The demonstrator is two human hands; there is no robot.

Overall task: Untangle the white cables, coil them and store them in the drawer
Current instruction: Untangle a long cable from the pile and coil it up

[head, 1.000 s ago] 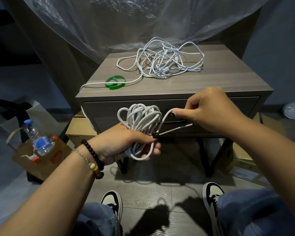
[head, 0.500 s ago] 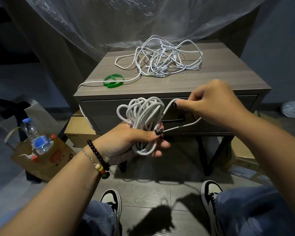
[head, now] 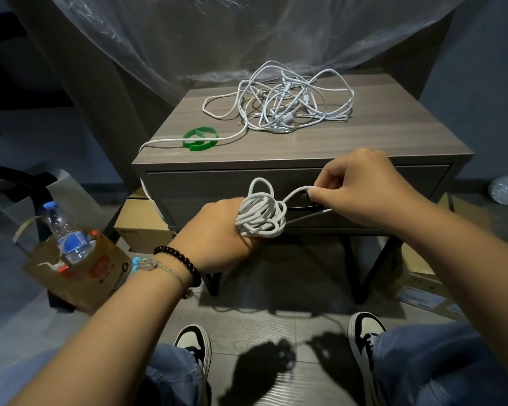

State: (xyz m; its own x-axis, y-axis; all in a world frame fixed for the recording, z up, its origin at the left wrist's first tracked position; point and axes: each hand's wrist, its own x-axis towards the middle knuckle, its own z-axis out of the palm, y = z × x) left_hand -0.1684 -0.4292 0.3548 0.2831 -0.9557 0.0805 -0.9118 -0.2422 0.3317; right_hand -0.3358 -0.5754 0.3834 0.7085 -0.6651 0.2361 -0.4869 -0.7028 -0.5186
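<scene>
Before the shut drawer [head: 206,187], her left hand [head: 217,230] grips a coiled white cable [head: 261,215] while her right hand [head: 361,189] pinches its free end.

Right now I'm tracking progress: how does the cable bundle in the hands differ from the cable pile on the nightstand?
The coiled cable is wound into tight loops; the tangled cables sprawl in loose, crossing strands. The coil is gripped by the left hand, its free end pinched by the right hand; the tangle lies untouched on the nightstand. The coil is compact, the tangle widespread. Both are white cable, outside the closed drawer.
</scene>
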